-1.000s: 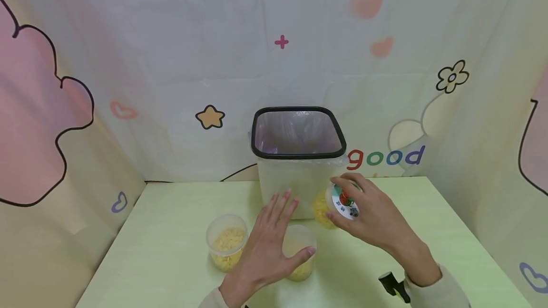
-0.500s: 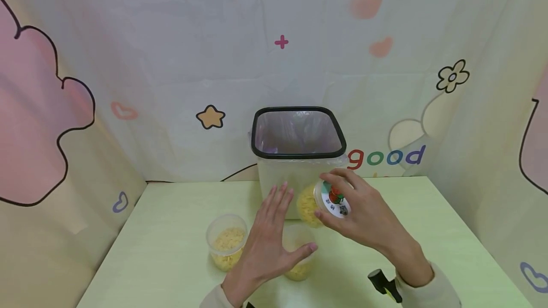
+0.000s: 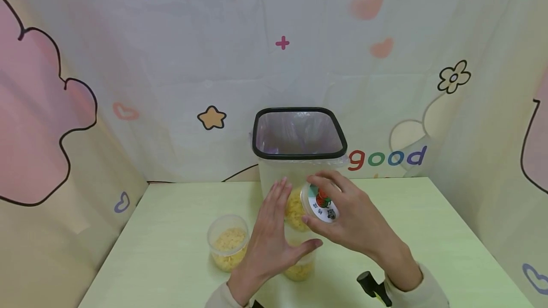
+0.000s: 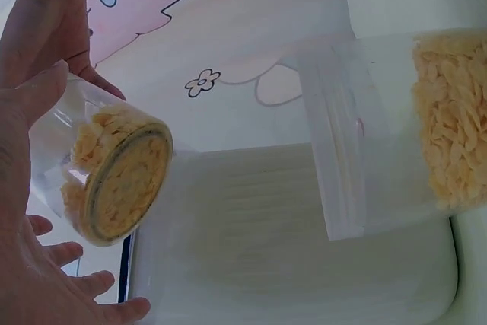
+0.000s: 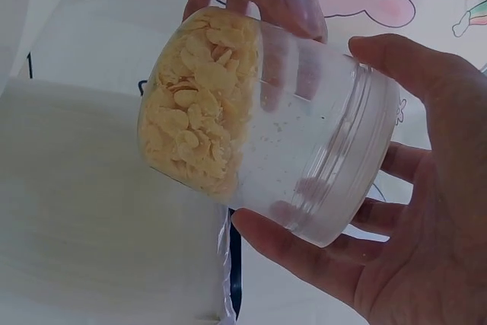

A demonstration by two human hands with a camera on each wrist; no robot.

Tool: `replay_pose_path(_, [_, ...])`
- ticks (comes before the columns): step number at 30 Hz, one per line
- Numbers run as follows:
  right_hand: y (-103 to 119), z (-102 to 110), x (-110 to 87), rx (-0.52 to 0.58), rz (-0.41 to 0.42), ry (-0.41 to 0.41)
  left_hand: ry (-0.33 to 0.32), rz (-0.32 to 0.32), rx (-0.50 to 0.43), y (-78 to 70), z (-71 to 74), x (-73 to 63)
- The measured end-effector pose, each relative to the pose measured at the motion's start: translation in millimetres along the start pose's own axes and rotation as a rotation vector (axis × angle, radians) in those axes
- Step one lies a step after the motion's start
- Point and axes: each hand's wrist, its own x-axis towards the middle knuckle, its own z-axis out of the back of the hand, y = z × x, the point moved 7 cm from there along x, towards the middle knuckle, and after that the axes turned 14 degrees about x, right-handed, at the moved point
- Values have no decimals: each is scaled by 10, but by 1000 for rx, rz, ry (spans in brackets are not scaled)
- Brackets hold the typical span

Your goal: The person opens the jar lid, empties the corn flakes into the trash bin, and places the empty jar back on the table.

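Note:
My right hand (image 3: 357,215) grips the lidded end of a clear plastic jar (image 5: 202,104) of pale yellow flakes. The jar is tilted, its round white label (image 3: 323,203) facing me in the head view. My left hand (image 3: 267,244) is held up with straight fingers and thumb spread, close to the jar's bottom end; whether it touches the jar I cannot tell. Below the hands an open jar of flakes (image 3: 299,272) stands on the table, partly hidden by the left hand. Another open jar (image 3: 229,248) of flakes stands left of that hand.
Behind the hands stands a pale bin (image 3: 271,170) with a black rim (image 3: 299,156) and a plastic liner. The light green table (image 3: 171,232) ends at a patterned cloth backdrop (image 3: 214,37), with cloth on both sides too.
My right hand has carried the held jar leftward, toward my left hand. The left hand stays nearly in place, its fingers slightly higher. The standing jars have not moved.

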Motion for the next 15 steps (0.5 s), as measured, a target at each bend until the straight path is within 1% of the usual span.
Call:
replay_pose_path(8, [107, -66, 17, 42, 50, 6, -36, 25, -2, -11, 29, 26])
replay_pose_path(15, [125, -153, 21, 80, 61, 10, -83, 22, 3, -20, 69, 37])
